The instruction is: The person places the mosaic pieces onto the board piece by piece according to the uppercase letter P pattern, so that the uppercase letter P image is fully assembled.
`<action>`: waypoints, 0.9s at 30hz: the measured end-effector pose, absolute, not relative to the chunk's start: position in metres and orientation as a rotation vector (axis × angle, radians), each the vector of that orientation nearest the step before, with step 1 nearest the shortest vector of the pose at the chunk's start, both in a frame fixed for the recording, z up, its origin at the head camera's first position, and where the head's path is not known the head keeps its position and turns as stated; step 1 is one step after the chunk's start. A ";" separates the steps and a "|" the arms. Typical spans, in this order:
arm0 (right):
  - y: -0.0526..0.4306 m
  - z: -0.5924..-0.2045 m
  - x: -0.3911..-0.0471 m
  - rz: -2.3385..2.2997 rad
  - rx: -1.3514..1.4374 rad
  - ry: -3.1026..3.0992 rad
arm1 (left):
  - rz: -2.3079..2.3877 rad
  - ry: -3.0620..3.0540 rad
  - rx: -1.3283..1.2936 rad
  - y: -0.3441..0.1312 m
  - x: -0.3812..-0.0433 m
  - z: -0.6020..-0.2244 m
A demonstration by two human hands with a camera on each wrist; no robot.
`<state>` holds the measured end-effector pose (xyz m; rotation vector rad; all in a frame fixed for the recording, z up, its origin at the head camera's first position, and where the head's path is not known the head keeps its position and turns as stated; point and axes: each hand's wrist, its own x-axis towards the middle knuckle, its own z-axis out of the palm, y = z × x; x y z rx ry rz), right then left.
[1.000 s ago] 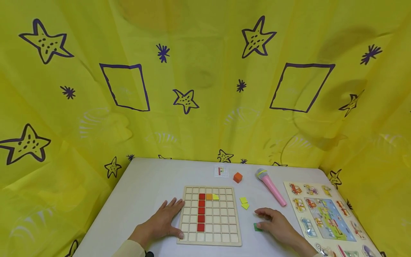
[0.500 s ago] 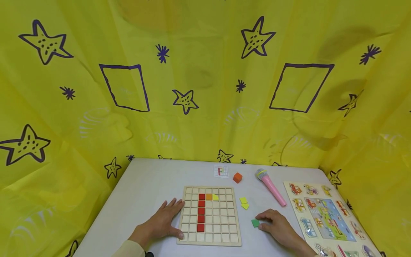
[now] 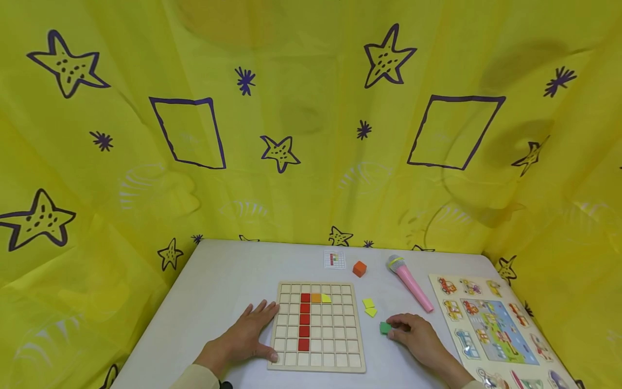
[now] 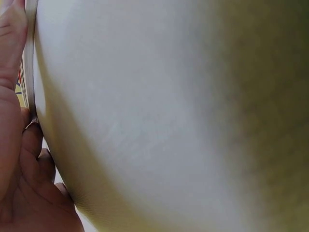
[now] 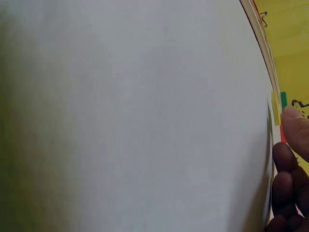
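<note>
A wooden grid board [image 3: 335, 359] lies on the white table. It holds a column of several red tiles [image 3: 304, 319], with an orange tile [image 3: 316, 298] and a yellow tile [image 3: 326, 298] beside the top one. My left hand [image 3: 245, 335] rests spread at the board's left side, thumb at its lower corner; the left wrist view shows fingers along the board edge [image 4: 30, 58]. To the right of the board, my right hand [image 3: 415, 335] pinches a green tile [image 3: 385, 328] between thumb and fingers. The same green tile [image 5: 283, 98] shows beside the thumb in the right wrist view.
Two loose yellow pieces [image 3: 369, 308] lie between board and right hand. Farther back are a small pattern card [image 3: 335, 260], an orange cube [image 3: 359, 269] and a pink microphone [image 3: 413, 286]. A vehicle picture puzzle [image 3: 505, 335] lies at right. Yellow curtains [image 3: 311, 189] surround the table.
The green tile, first mostly under my right fingertips, has moved away from me and slightly left in the right hand's grip. My left hand and the board have stayed still.
</note>
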<state>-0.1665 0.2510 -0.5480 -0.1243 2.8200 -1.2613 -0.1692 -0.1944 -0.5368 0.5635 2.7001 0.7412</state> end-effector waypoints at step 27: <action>0.209 -0.539 -0.181 -1.897 0.087 2.497 | 0.730 2.708 0.580 -0.195 -0.169 -0.534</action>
